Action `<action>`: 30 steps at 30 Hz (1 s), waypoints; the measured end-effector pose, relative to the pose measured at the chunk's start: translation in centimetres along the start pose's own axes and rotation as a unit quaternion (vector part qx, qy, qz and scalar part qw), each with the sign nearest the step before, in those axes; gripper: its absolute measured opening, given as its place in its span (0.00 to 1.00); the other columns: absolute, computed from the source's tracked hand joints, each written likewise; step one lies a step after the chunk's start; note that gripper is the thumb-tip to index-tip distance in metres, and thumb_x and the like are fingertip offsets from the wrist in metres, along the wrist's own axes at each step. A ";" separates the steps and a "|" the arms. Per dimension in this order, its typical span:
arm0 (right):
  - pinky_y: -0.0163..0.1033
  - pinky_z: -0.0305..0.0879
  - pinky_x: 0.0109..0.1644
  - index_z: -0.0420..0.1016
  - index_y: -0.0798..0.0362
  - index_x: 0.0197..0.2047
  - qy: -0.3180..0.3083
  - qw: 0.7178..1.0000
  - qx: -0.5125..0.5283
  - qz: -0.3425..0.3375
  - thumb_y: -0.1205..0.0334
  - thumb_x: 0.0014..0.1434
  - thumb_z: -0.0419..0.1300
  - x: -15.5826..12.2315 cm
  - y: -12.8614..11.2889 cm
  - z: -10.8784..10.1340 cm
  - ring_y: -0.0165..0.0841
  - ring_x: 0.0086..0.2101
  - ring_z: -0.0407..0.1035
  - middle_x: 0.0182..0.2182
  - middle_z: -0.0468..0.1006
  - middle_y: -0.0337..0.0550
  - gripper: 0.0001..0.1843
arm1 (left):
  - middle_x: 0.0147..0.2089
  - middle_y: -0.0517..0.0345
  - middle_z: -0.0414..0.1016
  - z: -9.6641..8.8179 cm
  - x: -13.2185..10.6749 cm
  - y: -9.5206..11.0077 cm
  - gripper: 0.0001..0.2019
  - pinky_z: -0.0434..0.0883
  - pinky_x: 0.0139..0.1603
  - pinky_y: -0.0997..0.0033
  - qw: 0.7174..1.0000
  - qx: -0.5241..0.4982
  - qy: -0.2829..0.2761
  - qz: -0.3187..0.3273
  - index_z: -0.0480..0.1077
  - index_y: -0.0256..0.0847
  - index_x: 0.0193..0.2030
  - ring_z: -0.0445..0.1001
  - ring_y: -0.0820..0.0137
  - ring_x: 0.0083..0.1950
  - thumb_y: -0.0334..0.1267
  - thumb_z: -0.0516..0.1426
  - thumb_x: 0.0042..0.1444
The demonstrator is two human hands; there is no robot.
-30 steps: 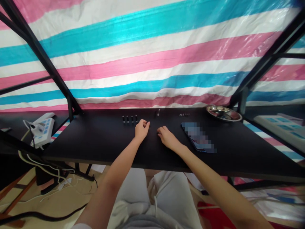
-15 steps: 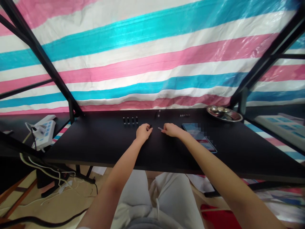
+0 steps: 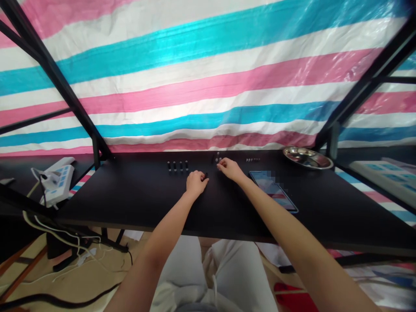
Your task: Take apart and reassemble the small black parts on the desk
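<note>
My left hand [image 3: 196, 183] rests over the black tabletop, its fingers closed round a small black cylinder [image 3: 206, 176] whose dark end pokes out past the fingertips. Farther back, my right hand [image 3: 230, 168] has thumb and fingers pinched together; what lies between them, if anything, is hidden. Just beyond those fingertips are small clear pieces [image 3: 217, 159], partly covered by the hand. To the left of my left hand, several small black cylinders with pale ends [image 3: 174, 166] stand in a row.
Small silvery pieces [image 3: 252, 160] lie in a line at the back right. A phone [image 3: 273, 190] lies near my right forearm. Beyond it sits a shiny metal dish [image 3: 307, 158]. Power strips stand on side surfaces at left [image 3: 60, 184] and right [image 3: 386, 177].
My right hand has moved back from the left hand's level to the clear pieces. The small clear piece it was pinching no longer shows. My left hand has hardly moved.
</note>
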State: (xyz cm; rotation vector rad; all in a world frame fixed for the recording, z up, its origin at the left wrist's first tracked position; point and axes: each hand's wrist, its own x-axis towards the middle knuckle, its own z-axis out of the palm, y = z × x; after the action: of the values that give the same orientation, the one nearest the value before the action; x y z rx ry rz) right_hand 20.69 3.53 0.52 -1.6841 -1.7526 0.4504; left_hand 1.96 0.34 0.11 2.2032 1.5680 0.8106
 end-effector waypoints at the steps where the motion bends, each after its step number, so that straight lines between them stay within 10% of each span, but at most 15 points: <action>1: 0.34 0.62 0.38 0.69 0.55 0.33 0.023 1.000 -0.001 0.003 0.63 0.55 0.54 0.2 0.2 0.6 0.29 0.30 0.69 0.29 0.76 0.42 0.06 | 0.32 0.56 0.70 0.0 0.0 0.0 0.05 0.65 0.41 0.69 1.000 0.001 0.001 -0.001 0.70 0.40 0.28 0.67 0.67 0.38 0.38 0.59 0.50; 12: 0.36 0.60 0.36 0.72 0.55 0.36 0.094 0.990 -0.084 0.061 0.60 0.55 0.54 2.0 0.8 2.5 0.34 0.34 0.68 0.32 0.76 0.45 0.10 | 0.35 0.55 0.71 0.7 1.1 0.6 0.06 0.63 0.42 0.66 0.999 0.030 -0.011 -0.001 0.68 0.40 0.28 0.67 0.65 0.40 0.39 0.58 0.51; 30: 0.35 0.61 0.35 0.78 0.55 0.37 0.078 0.993 -0.058 0.072 0.56 0.51 0.56 2.9 2.3 2.3 0.34 0.32 0.69 0.31 0.77 0.46 0.15 | 0.40 0.46 0.71 5.5 9.3 2.2 0.05 0.65 0.44 0.63 0.999 0.036 0.023 -0.029 0.72 0.37 0.33 0.67 0.60 0.45 0.36 0.56 0.53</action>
State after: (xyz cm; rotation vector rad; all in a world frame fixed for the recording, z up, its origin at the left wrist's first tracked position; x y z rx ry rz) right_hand 21.04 7.03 -2.03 -1.8837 -1.5780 0.2756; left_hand 9.18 8.60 -0.61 2.1915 1.6994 0.8066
